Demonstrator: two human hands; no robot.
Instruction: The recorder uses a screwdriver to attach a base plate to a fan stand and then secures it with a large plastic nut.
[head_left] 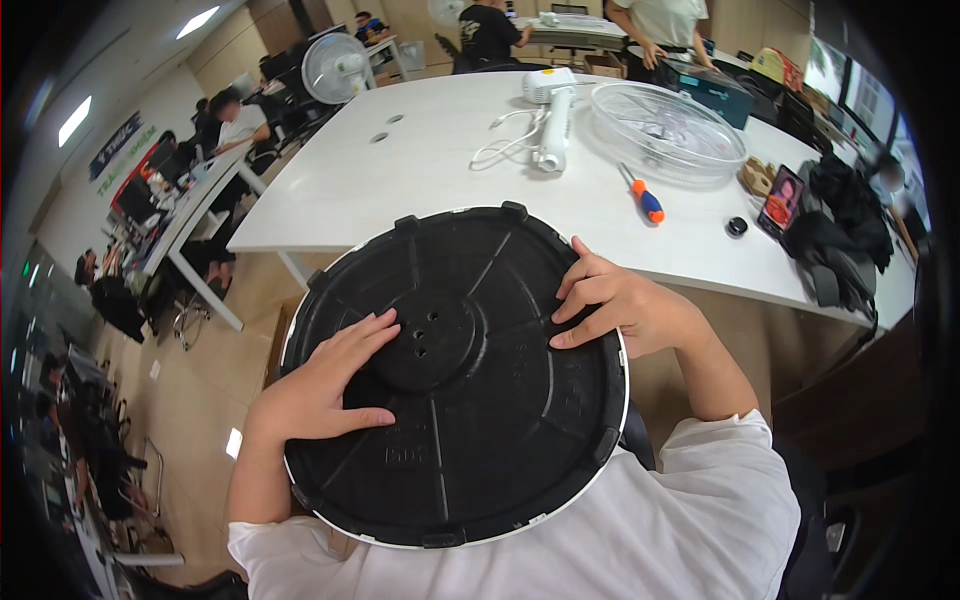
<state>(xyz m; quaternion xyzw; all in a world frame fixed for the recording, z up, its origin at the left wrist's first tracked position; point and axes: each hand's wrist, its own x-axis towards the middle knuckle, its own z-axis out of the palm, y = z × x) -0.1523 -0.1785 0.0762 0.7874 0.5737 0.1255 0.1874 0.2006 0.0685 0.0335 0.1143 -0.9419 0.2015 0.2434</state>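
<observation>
Black plastic fills the middle of the view: a round fan base (pixel 455 375), white-rimmed and turned underside up, rests against the person's lap at the near edge of the white table (pixel 420 170). The left hand (pixel 325 385) lies flat on it at about nine o'clock, fingers spread and pressing near the raised hub with its small holes; it grips nothing. The right hand (pixel 625 305) sits at two o'clock, fingers bent and splayed on the ribs, thumb at the rim, steadying rather than clasping.

On the table at twelve o'clock lie a white motor housing with its cord (pixel 550 115), a clear wire-like fan guard (pixel 668 130), an orange-handled screwdriver (pixel 641 193) and a small black cap (pixel 737 227). By my reckoning the fan is far from whole: its parts lie well apart, the screwdriver is untouched, and only the base is in hand.
</observation>
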